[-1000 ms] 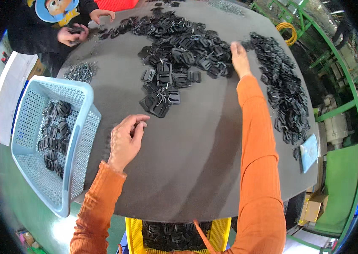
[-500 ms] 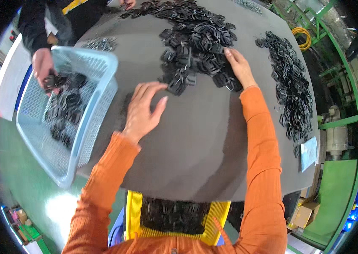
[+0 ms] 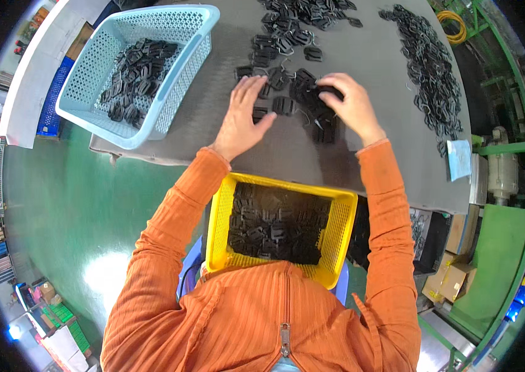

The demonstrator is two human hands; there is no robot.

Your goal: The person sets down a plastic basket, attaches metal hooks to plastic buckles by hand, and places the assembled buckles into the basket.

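Observation:
My left hand [image 3: 244,116] lies flat on the grey table [image 3: 374,68], fingers spread, touching a few black plastic buckles [image 3: 283,105] at its fingertips. My right hand [image 3: 349,103] rests curled over a small cluster of the same buckles [image 3: 321,124] just to the right. Both hands sit close to the table's near edge, about a hand's width apart. Whether the right hand grips a piece is hidden under its fingers. A yellow basket [image 3: 338,218] filled with black buckles sits in my lap below the table edge.
A light blue perforated basket [image 3: 183,59] holding black buckles stands at the table's left end. A big heap of buckles [image 3: 299,15] lies at the far middle, and a long band of black parts [image 3: 427,62] runs down the right side. Green floor lies left.
Both hands have drawn back toward the near edge, dragging a bunch of buckles with them. The view has dropped, so the yellow lap basket shows fully; the other person is out of view.

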